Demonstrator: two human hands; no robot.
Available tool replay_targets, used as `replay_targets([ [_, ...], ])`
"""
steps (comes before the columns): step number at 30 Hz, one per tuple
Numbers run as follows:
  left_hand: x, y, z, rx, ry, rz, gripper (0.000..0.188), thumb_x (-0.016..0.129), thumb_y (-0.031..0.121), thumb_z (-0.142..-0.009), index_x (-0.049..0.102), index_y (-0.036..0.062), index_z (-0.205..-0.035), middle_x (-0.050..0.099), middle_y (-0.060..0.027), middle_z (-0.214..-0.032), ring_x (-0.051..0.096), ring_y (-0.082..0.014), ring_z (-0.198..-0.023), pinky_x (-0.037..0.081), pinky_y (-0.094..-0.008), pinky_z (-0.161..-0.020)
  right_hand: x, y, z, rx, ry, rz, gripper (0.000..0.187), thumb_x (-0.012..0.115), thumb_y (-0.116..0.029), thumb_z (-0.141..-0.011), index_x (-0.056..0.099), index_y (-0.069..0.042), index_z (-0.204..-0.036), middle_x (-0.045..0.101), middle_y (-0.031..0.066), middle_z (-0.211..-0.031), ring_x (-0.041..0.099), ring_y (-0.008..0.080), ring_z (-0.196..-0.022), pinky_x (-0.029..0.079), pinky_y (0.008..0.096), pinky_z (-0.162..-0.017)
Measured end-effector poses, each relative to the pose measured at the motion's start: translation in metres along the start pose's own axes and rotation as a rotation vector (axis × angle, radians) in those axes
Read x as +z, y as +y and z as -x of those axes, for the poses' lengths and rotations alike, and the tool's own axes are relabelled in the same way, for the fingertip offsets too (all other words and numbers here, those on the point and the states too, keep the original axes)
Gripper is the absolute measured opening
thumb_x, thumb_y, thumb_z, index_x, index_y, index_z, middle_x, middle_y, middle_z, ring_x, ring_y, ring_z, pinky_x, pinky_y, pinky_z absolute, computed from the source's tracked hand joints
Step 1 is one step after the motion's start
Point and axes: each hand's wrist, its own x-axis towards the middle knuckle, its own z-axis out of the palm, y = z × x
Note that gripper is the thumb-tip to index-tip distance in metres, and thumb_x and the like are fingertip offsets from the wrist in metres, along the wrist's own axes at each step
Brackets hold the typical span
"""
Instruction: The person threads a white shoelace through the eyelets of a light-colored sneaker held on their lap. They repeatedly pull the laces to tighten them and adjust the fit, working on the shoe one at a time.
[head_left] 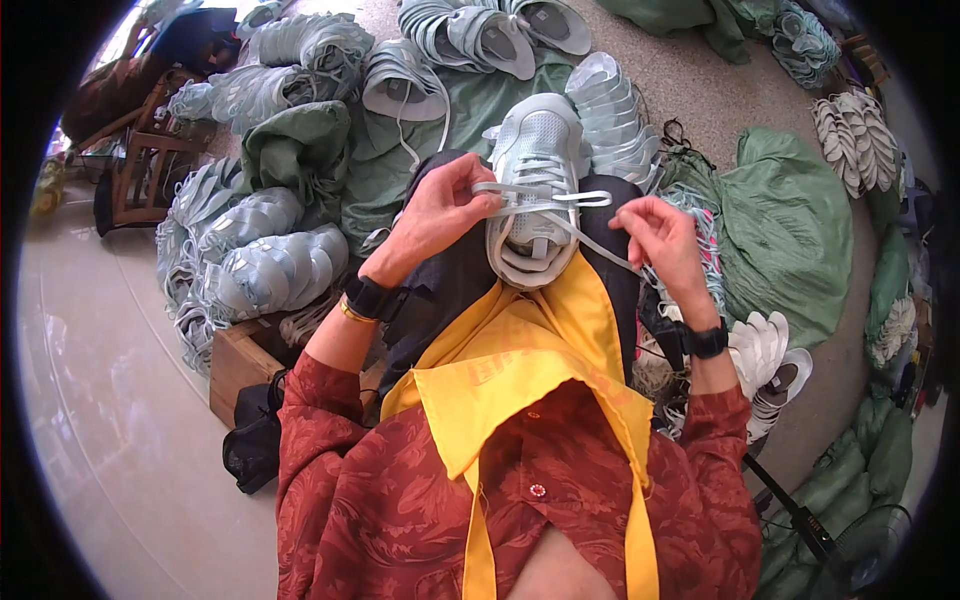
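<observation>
A pale grey-blue sneaker [537, 135] rests on my lap, its toe pointing away from me and its heel against a yellow apron [520, 345]. White shoelace [545, 199] lies in flat loops across the tongue. My left hand [440, 213] pinches the lace between thumb and fingertips at the shoe's left side. To the right of the shoe, my right hand [664, 245] is closed, with a lace strand running down to its fingers. The loop's rounded end stops just short of the right fingertips. Both wrists wear black bands.
Stacks of pale shoe uppers [280, 265] sit on the left beside a wooden box [245, 370]. More sneakers [465, 38] stand ahead on a green cloth [385, 195]. A green sack [785, 235] and white shoe pieces [765, 355] lie on the right. A wooden chair [150, 165] stands far left.
</observation>
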Motion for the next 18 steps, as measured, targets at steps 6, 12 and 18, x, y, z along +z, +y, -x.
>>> replay_targets([
  [6, 0.008, 0.0, -0.005, -0.038, 0.171, -0.107, 0.012, 0.061, 0.0, -0.097, 0.05, 0.0041, -0.094, 0.064, -0.0023, -0.093, 0.061, -0.0069, -0.083, 0.054, -0.023, -0.075, 0.022, -0.01, 0.019, 0.072, -0.076, 0.184, 0.018, 0.07, -0.011, -0.097, 0.068, 0.001, -0.11, 0.072, 0.0035, -0.091, 0.057, 0.0022, -0.055, 0.045, 0.0186, -0.045],
  [12, 0.004, -0.005, -0.009, 0.084, 0.202, -0.146, 0.021, 0.059, -0.01, -0.093, 0.045, 0.0041, -0.09, 0.064, -0.0063, -0.094, 0.062, -0.008, -0.084, 0.054, -0.0226, -0.075, 0.017, -0.004, 0.018, -0.071, -0.053, 0.326, 0.01, 0.074, -0.01, -0.091, 0.07, 0.0, -0.093, 0.067, -0.0035, -0.075, 0.055, -0.0001, -0.062, 0.042, 0.0195, -0.055],
  [18, 0.004, -0.002, -0.006, 0.137, 0.213, -0.243, 0.02, 0.062, -0.009, -0.093, 0.046, 0.0025, -0.095, 0.065, -0.0071, -0.095, 0.063, -0.0086, -0.086, 0.055, -0.0241, -0.076, 0.01, -0.017, 0.019, -0.139, 0.045, 0.377, 0.008, 0.074, -0.006, -0.09, 0.068, -0.001, -0.089, 0.065, -0.0043, -0.074, 0.054, 0.0008, -0.064, 0.043, 0.0206, -0.057],
])
